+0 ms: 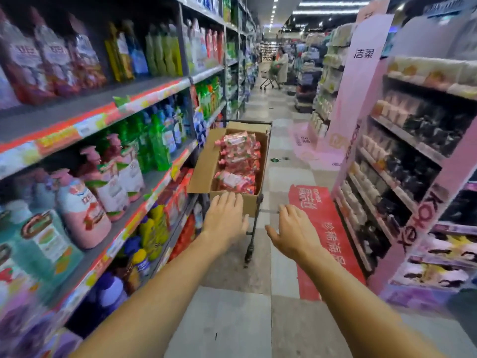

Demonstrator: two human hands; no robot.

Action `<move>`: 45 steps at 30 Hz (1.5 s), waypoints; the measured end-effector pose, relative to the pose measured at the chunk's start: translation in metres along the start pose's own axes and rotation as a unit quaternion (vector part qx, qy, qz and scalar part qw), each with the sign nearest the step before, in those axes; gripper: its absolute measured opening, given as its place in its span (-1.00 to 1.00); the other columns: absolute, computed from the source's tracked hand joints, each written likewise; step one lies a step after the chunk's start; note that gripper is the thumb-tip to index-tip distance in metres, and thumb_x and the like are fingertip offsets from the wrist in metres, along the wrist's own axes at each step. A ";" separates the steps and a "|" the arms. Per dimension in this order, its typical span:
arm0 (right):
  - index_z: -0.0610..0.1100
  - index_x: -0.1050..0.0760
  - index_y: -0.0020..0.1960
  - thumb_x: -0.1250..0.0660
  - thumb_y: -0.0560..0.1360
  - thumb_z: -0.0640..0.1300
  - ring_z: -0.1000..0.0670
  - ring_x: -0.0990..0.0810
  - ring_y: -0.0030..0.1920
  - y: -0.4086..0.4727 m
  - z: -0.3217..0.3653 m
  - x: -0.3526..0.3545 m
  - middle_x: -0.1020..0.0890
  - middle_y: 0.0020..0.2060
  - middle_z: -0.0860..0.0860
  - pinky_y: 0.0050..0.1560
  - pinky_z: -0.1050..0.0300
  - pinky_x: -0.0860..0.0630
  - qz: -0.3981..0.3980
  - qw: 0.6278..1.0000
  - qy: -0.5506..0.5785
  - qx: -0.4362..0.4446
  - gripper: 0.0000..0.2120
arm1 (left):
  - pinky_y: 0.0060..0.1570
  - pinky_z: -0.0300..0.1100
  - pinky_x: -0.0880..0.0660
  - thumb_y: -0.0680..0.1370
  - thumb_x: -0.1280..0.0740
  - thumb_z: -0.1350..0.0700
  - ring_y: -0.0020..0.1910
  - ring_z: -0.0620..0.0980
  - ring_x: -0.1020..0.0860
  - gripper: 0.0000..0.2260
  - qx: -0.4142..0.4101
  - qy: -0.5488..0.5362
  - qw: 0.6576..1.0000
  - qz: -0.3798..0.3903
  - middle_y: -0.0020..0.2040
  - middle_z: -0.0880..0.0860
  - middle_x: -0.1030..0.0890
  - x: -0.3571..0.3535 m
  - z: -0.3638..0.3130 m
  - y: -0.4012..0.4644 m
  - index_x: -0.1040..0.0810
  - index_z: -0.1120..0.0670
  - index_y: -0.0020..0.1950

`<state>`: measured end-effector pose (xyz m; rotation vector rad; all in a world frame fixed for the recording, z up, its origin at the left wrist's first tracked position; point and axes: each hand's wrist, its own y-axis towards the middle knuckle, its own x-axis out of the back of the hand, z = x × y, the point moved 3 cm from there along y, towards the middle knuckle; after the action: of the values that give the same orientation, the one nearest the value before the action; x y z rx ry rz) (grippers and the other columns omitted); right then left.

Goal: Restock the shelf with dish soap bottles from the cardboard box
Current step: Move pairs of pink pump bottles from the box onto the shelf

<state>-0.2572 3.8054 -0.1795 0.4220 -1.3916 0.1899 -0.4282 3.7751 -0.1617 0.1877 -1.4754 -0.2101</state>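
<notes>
With both our left hand (225,215) and right hand (293,228) spread empty, we judge the pink dish soap bottles (238,161) in the centre-frame cardboard box (206,164) heavy, slick, best gripped around the body.

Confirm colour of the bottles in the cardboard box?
Pink and red, with white labels, on the bottles in the cardboard box; head view.
</notes>
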 end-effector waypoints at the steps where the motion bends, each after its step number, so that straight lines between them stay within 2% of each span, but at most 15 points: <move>1: -0.17 -0.37 0.34 -0.21 0.58 0.18 -0.16 -0.47 0.27 0.022 -0.006 -0.005 -0.52 0.24 -0.13 0.34 -0.03 -0.39 0.001 1.000 0.006 0.007 -0.50 | 0.37 0.01 -0.28 0.59 -0.10 -0.10 0.39 0.14 -0.38 -0.44 0.007 -0.001 1.000 -0.001 0.38 0.16 -0.46 -0.009 0.003 0.020 -0.33 0.23 0.47; 3: -0.16 -0.36 0.36 -0.21 0.58 0.18 -0.16 -0.46 0.27 0.066 -0.018 -0.016 -0.51 0.24 -0.13 0.34 -0.02 -0.38 0.005 1.000 0.008 0.024 -0.49 | 0.34 0.01 -0.32 0.55 -0.04 -0.12 0.35 0.13 -0.42 -0.41 0.024 0.000 1.000 -0.010 0.33 0.14 -0.52 -0.028 0.012 0.062 -0.37 0.22 0.45; 7: -0.16 -0.34 0.39 -0.20 0.59 0.18 -0.16 -0.45 0.29 0.158 -0.042 -0.044 -0.50 0.27 -0.12 0.34 -0.03 -0.37 0.010 0.999 0.001 0.042 -0.48 | 0.38 0.02 -0.27 0.60 -0.17 -0.09 0.39 0.14 -0.37 -0.46 0.046 0.009 0.999 0.023 0.38 0.15 -0.47 -0.080 0.031 0.144 -0.33 0.21 0.48; 13: -0.16 -0.34 0.37 -0.19 0.60 0.16 -0.18 -0.41 0.33 0.311 -0.072 -0.087 -0.48 0.31 -0.14 0.36 -0.03 -0.32 0.037 0.998 -0.011 0.055 -0.51 | 0.38 -0.01 -0.26 0.61 -0.14 -0.09 0.44 0.11 -0.31 -0.47 0.085 0.001 0.995 0.042 0.42 0.13 -0.42 -0.150 0.067 0.284 -0.28 0.18 0.50; 16: -0.16 -0.35 0.36 -0.17 0.61 0.15 -0.17 -0.44 0.32 0.383 -0.081 -0.099 -0.49 0.29 -0.14 0.34 -0.05 -0.37 0.045 0.997 -0.003 0.060 -0.53 | 0.38 -0.02 -0.26 0.61 -0.12 -0.11 0.40 0.10 -0.35 -0.49 0.095 0.012 0.994 0.052 0.38 0.12 -0.44 -0.170 0.084 0.352 -0.32 0.17 0.46; 20: -0.14 -0.36 0.36 -0.19 0.60 0.18 -0.15 -0.46 0.30 0.461 -0.092 -0.119 -0.51 0.27 -0.12 0.33 -0.04 -0.39 0.052 0.995 0.002 0.081 -0.51 | 0.28 -0.01 -0.33 0.61 -0.10 -0.12 0.29 0.11 -0.41 -0.52 0.105 0.008 0.991 0.080 0.28 0.13 -0.50 -0.198 0.101 0.429 -0.38 0.18 0.38; 25: -0.13 -0.34 0.39 -0.19 0.59 0.20 -0.14 -0.43 0.36 0.556 -0.110 -0.146 -0.48 0.34 -0.11 0.37 -0.07 -0.39 0.069 0.993 0.012 0.093 -0.47 | 0.38 0.02 -0.26 0.61 -0.12 -0.10 0.41 0.14 -0.34 -0.47 0.118 0.035 0.989 0.078 0.42 0.16 -0.43 -0.229 0.119 0.516 -0.32 0.20 0.48; 29: -0.13 -0.32 0.43 -0.19 0.59 0.21 -0.16 -0.41 0.39 0.633 -0.116 -0.174 -0.46 0.37 -0.13 0.43 -0.08 -0.35 0.080 0.988 0.038 0.130 -0.45 | 0.32 0.01 -0.31 0.60 -0.14 -0.11 0.34 0.13 -0.39 -0.51 0.140 0.044 0.986 0.078 0.33 0.13 -0.48 -0.257 0.129 0.579 -0.36 0.17 0.42; 33: -0.15 -0.29 0.47 -0.17 0.58 0.22 -0.17 -0.40 0.40 0.702 -0.120 -0.207 -0.45 0.39 -0.13 0.43 -0.09 -0.33 0.121 0.973 0.036 0.195 -0.39 | 0.32 0.01 -0.31 0.59 -0.13 -0.12 0.31 0.12 -0.40 -0.50 0.198 0.043 0.972 0.121 0.29 0.12 -0.49 -0.288 0.139 0.621 -0.36 0.16 0.42; 38: -0.19 -0.37 0.41 -0.19 0.60 0.14 -0.18 -0.44 0.34 0.791 -0.123 -0.230 -0.50 0.31 -0.14 0.36 -0.03 -0.35 0.158 0.946 0.031 0.283 -0.48 | 0.24 0.02 -0.34 0.58 -0.14 -0.09 0.25 0.14 -0.44 -0.58 0.300 0.040 0.942 0.143 0.23 0.13 -0.53 -0.306 0.167 0.649 -0.43 0.16 0.30; 40: -0.22 -0.38 0.40 -0.18 0.61 0.11 -0.21 -0.44 0.34 0.823 -0.115 -0.243 -0.50 0.31 -0.17 0.36 -0.04 -0.33 0.155 0.938 0.037 0.307 -0.49 | 0.27 0.02 -0.33 0.59 -0.13 -0.10 0.27 0.14 -0.43 -0.56 0.337 0.052 0.928 0.151 0.25 0.14 -0.52 -0.313 0.177 0.652 -0.42 0.17 0.33; 45: -0.20 -0.34 0.44 -0.16 0.62 0.13 -0.21 -0.41 0.37 0.849 -0.081 -0.273 -0.48 0.34 -0.16 0.42 -0.06 -0.28 0.208 0.903 0.033 0.374 -0.48 | 0.34 0.02 -0.30 0.62 -0.10 -0.11 0.33 0.12 -0.40 -0.55 0.414 0.043 0.890 0.183 0.29 0.12 -0.50 -0.336 0.188 0.647 -0.38 0.16 0.38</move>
<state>-0.5491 4.6426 -0.3066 0.7345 -1.2886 1.1038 -0.6268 4.4869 -0.3054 0.5891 -1.4035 0.7463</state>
